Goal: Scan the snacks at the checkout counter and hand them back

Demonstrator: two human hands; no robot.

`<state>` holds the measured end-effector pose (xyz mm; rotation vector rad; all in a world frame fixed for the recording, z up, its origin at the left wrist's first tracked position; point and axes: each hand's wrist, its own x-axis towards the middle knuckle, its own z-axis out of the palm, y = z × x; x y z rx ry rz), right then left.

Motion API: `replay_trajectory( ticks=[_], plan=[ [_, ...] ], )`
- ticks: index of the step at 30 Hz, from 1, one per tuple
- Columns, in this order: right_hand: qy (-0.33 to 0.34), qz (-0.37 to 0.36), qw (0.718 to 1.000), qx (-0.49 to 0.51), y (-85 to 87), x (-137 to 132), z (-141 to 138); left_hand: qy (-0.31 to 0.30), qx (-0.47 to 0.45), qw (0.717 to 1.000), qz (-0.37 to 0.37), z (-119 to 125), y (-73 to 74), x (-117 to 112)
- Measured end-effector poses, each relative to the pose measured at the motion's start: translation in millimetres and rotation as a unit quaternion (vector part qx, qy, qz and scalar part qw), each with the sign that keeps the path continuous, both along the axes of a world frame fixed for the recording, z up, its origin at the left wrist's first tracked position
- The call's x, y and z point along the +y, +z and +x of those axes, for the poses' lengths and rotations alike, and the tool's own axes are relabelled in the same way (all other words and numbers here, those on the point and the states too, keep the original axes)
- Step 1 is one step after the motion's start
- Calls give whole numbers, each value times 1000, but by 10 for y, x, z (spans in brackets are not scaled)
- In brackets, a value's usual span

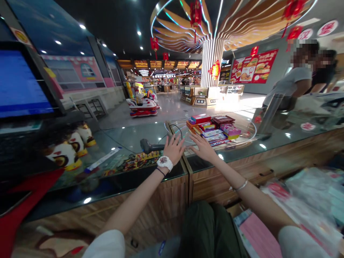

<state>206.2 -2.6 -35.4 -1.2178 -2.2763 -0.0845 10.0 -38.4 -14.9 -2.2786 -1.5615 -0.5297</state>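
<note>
My left hand lies flat on the glass counter top with fingers spread, a white watch on its wrist. Just left of it rests a dark barcode scanner with a cable looping behind. My right hand is stretched out flat beside the left, fingers apart, a thin bracelet on the forearm. It reaches toward a pile of colourful small boxes stacked on the counter just beyond it. Neither hand holds anything.
A blue monitor stands at the far left above several cat figurines. Two people stand across the counter at the right. Packaged goods fill the lower right. Kiddie rides sit on the mall floor beyond.
</note>
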Motion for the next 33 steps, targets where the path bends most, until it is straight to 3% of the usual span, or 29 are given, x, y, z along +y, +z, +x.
replay_trajectory(
  ticks=[12,18,25,33],
  plan=[
    [231,-2,971,53,121,-119,-1678,204,-21,979,21,-1477,-4,-595],
    [292,-16,956,33,70,-117,-2403,289,-39,956,23,-2105,-2,-786],
    [338,-51,940,-7,-2,-52,-3124,345,-54,937,10,-2540,-25,-758],
    [347,-100,931,-45,-137,94,-3647,373,-67,925,-6,-2735,-213,-727]
  ],
)
